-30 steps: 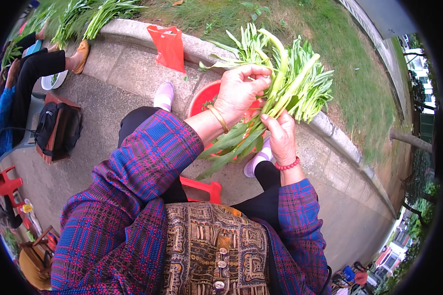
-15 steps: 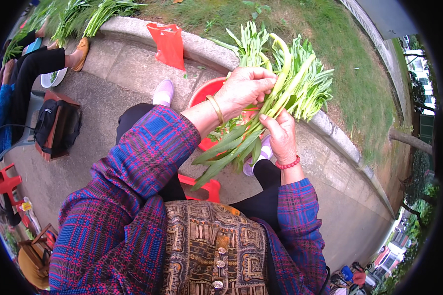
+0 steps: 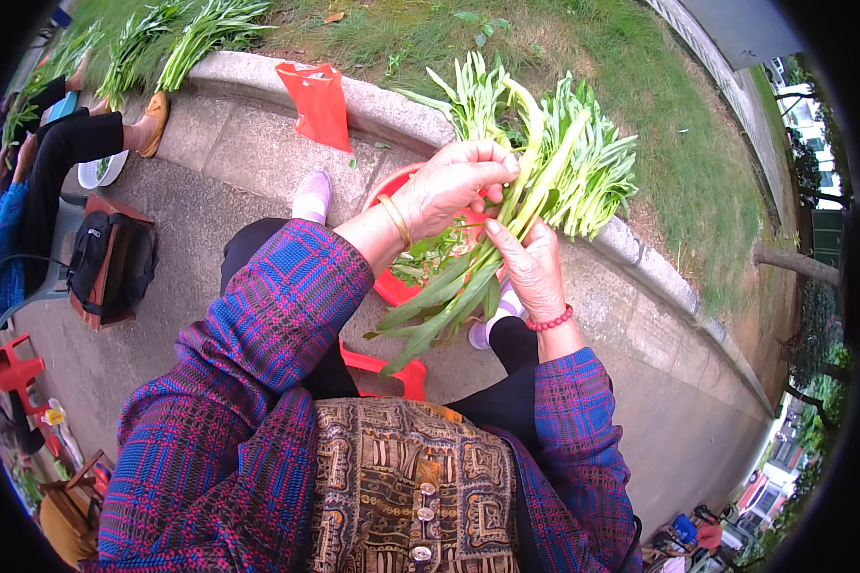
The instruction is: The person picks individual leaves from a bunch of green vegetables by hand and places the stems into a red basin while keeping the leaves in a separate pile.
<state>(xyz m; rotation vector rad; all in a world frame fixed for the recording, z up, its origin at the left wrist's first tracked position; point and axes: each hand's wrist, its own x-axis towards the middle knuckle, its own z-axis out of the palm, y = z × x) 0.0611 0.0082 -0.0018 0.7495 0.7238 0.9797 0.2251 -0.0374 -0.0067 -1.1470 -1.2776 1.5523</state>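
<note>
My left hand (image 3: pixel 454 186), a gold bangle at the wrist, pinches at the pale stems of leafy greens (image 3: pixel 449 301). My right hand (image 3: pixel 530 263), with red beads at the wrist, grips the same stalks lower down, their long leaves hanging toward me. Beneath them a red basin (image 3: pixel 392 286) holds loose leaves and is partly hidden by my hands. Just beyond, bundles of leafy greens (image 3: pixel 592 162) lie at the kerb (image 3: pixel 631 244).
A red plastic bag (image 3: pixel 315 105) stands by the kerb. At left are a seated person (image 3: pixel 57 158), a white bowl (image 3: pixel 115 170), a brown-black bag (image 3: pixel 110 263) and a red stool (image 3: pixel 14 372). A red stool (image 3: pixel 401 377) is between my legs. Grass (image 3: pixel 688 172) borders the kerb.
My left hand has shifted slightly down and left along the held greens since half a second ago. My right hand stays on the stalks.
</note>
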